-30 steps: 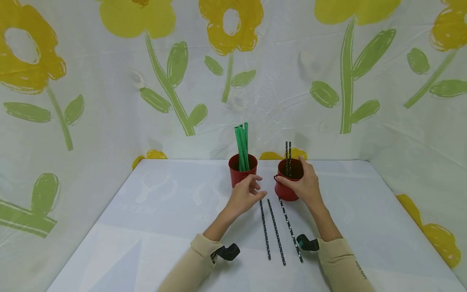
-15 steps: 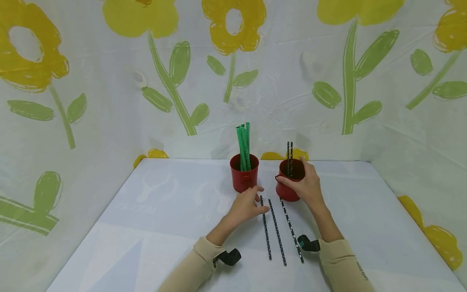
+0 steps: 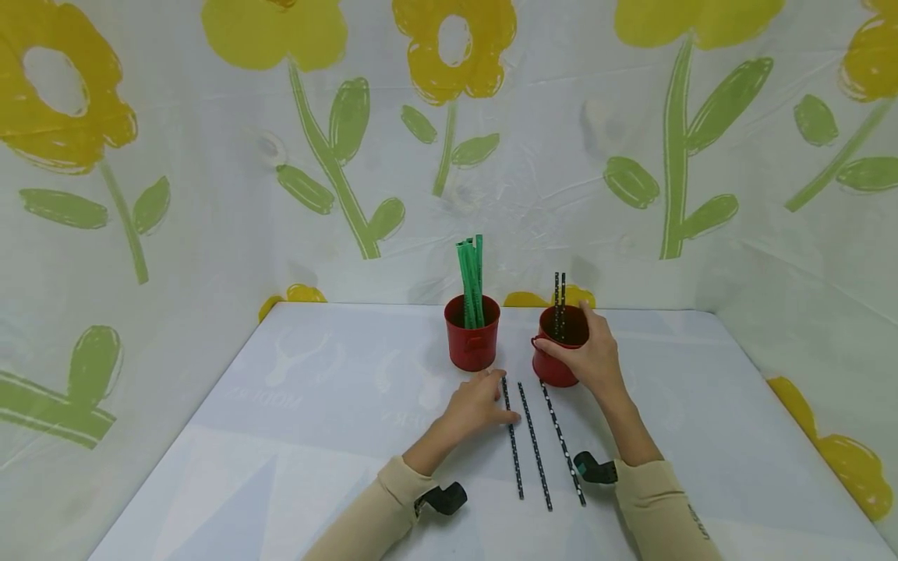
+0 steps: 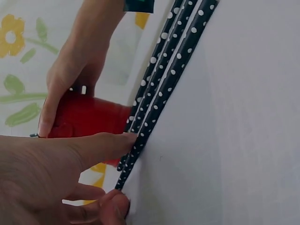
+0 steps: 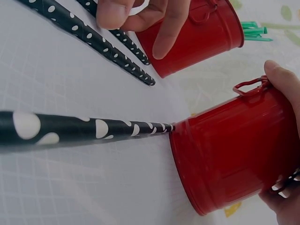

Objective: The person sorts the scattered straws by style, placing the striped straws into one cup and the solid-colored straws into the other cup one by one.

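Note:
My right hand (image 3: 595,357) grips a small red bucket (image 3: 553,372) by its rim, thumb near the wire handle. Two black straws with white dots (image 3: 559,290) stand upright in that bucket. Three more dotted straws lie on the table, roughly side by side: a left one (image 3: 515,460), a middle one (image 3: 536,450) and a right one (image 3: 563,442). My left hand (image 3: 471,403) reaches over the left straw, thumb and fingers spread along it. In the left wrist view, the thumb overlaps the straws (image 4: 164,89); contact is hard to judge.
A second red bucket (image 3: 473,352) holding several green straws (image 3: 470,280) stands left of the gripped one. White table (image 3: 281,467) surrounds the hands. Behind it hangs a flower-patterned sheet (image 3: 540,187). Black wrist cameras (image 3: 447,499) sit on both cuffs.
My left hand has moved from beside the left bucket down towards me and onto the left straw. My right hand stays on its bucket. The view has shifted slightly.

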A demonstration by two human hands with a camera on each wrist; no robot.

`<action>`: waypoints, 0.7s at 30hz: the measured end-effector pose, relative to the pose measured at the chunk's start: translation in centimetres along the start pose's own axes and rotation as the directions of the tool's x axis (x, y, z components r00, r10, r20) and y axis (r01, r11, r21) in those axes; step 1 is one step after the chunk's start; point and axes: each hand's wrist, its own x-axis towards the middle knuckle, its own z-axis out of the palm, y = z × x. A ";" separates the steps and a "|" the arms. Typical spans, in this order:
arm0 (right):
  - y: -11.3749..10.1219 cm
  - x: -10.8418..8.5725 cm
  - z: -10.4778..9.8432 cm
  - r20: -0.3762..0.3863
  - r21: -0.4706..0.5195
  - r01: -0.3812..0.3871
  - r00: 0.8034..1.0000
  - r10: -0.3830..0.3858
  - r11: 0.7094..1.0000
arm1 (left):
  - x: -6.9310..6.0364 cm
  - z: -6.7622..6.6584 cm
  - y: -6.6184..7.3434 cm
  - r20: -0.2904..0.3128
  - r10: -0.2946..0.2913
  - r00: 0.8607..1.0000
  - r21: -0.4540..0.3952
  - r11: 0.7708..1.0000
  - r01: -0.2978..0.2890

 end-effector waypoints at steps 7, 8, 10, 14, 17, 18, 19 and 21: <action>0.0 0.1 0.0 0.008 -0.005 -0.012 1.000 0.012 1.000 | -0.3 -0.2 0.1 0.016 -0.005 1.000 0.034 0.999 0.005; -0.1 0.1 0.0 0.010 -0.007 -0.015 1.000 0.015 1.000 | -0.4 -0.3 0.1 0.025 -0.009 1.000 0.025 1.000 0.008; -0.2 0.1 0.0 0.013 -0.009 -0.022 1.000 0.022 1.000 | -0.5 -0.4 0.1 0.044 -0.016 0.999 0.002 1.000 0.016; -0.2 0.1 0.0 0.015 -0.008 -0.031 0.999 0.031 0.999 | -0.7 -0.7 0.1 0.099 -0.033 0.995 -0.095 0.995 0.043; -0.3 0.1 0.0 0.015 -0.005 -0.030 0.999 0.030 1.000 | -0.8 -0.9 0.0 0.138 -0.035 0.990 -0.155 0.986 0.057; -0.3 0.1 -0.1 0.015 -0.006 -0.030 0.999 0.030 1.000 | -0.8 -1.0 -0.1 0.146 -0.032 0.989 -0.167 0.984 0.057; -0.3 0.1 -0.1 0.016 -0.007 -0.030 0.999 0.030 1.000 | -0.8 -1.1 -0.1 0.151 -0.027 0.988 -0.175 0.983 0.053; -0.3 0.1 -0.1 0.016 -0.005 -0.030 0.999 0.030 1.000 | -0.9 -1.2 -0.2 0.158 -0.020 0.987 -0.187 0.981 0.050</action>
